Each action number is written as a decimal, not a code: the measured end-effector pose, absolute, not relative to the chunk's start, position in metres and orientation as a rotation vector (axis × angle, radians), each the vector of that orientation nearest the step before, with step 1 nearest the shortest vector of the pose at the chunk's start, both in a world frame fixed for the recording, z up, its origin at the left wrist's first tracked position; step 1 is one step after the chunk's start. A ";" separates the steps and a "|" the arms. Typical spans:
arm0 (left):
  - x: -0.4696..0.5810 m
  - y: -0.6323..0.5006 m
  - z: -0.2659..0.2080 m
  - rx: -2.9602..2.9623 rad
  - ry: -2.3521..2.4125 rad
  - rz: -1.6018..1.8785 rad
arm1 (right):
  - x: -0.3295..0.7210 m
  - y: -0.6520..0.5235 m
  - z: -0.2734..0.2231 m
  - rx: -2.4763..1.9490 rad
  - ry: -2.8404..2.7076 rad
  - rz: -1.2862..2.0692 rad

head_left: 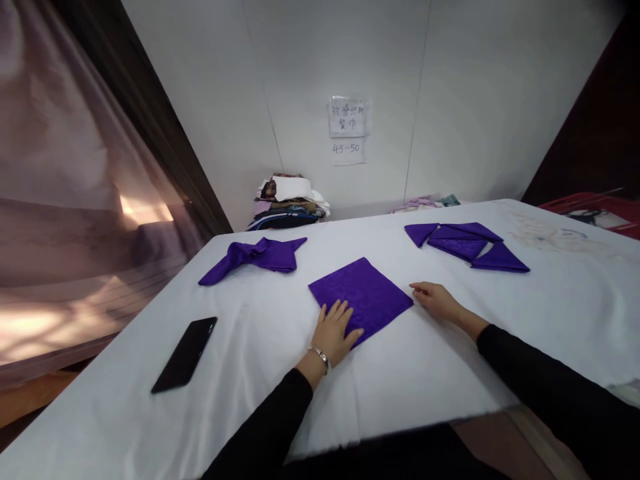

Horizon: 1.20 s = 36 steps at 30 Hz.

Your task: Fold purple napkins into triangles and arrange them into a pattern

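A purple napkin (373,290) folded into a flat square lies on the white-covered table with one corner pointing towards me. My left hand (334,333), a silver bracelet at its wrist, rests on the napkin's near left edge with fingers spread. Just beside the right corner is my right hand (436,300), its fingers slightly bent and nothing visible in them. Whether its thumb touches that corner I cannot tell. Farther left sits a crumpled, twisted purple napkin (270,255). At the far right are several purple folded cloth pieces (463,243) with pointed ends.
A black phone (185,353) lies on the white tablecloth (240,400) at left. Piled clothes (287,203) stand beyond the far edge, below a handwritten sign (349,127) on the wall. Pinkish curtains (75,200) hang at left. A red item (595,207) shows at right.
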State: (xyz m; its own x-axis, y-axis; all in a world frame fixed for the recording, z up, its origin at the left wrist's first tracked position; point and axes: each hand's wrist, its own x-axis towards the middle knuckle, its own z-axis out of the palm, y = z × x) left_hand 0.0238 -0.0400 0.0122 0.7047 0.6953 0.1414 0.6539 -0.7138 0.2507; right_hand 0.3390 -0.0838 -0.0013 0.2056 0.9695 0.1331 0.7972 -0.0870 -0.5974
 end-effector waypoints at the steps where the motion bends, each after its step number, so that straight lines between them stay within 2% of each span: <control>1: 0.025 -0.049 0.011 2.735 1.039 0.347 | 0.340 -0.084 -0.003 -1.905 -1.624 0.406; 9: 0.029 -0.062 0.004 2.707 1.051 0.402 | 0.337 -0.090 -0.010 -1.746 -1.657 0.361; 15: 0.027 -0.062 -0.002 2.687 1.081 0.577 | 0.332 -0.097 -0.005 -1.651 -1.925 0.281; 36: 0.033 -0.063 0.005 2.603 1.152 0.631 | 0.323 -0.091 -0.004 -1.850 -2.022 0.028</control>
State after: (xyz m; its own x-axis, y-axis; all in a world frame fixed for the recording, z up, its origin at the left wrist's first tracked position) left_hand 0.0333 -0.0635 0.0053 0.5992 0.7451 0.2929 0.6482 -0.6662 0.3687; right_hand 0.3226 -0.0910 -0.0038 -0.0456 0.9605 0.2745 0.9526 0.1245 -0.2775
